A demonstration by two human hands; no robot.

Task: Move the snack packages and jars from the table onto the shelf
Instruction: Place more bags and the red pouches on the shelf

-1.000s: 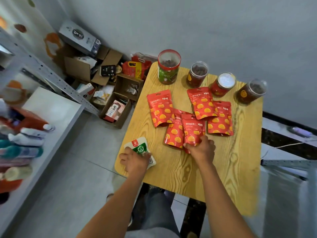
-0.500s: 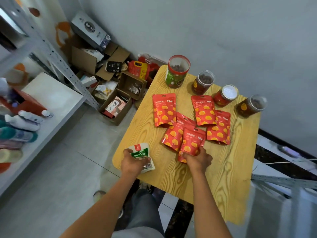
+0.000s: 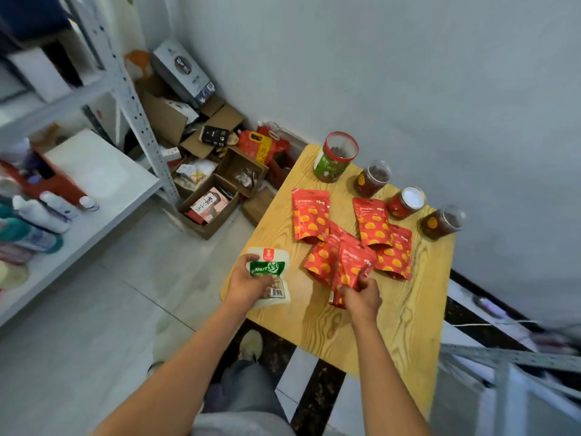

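Your left hand [image 3: 248, 280] has its grip curled round the white-and-green peanut packet [image 3: 271, 272], thumb on top, at the counter's [image 3: 405, 313] 8 o'clock corner; can't tell if the packet is off the surface. Your right hand [image 3: 361, 294] pinches the lower end of one red pouch [image 3: 353, 265], fingers closed on it, pouch tilted up over the counter's near-middle.

Four more red pouches lie flat on the counter: one [image 3: 311, 215] at 11 o'clock from your right hand, one [image 3: 372, 221] at 12, one [image 3: 396, 256] at 1 partly under that one, one [image 3: 320, 259] just beside the held pouch and overlapped by it.

Four jars stand along the counter's far edge by the wall: green-label jar [image 3: 334, 158] at the far-left corner, then a dark jar [image 3: 372, 179], a red jar with white lid [image 3: 405, 202], another dark jar [image 3: 441, 221] at the far right.

Shelf [image 3: 103, 180] sits at 9 o'clock from the counter, well apart, with bottles [image 3: 41, 212] lying on it. Open cardboard boxes [image 3: 213, 209] on the floor between shelf and counter.
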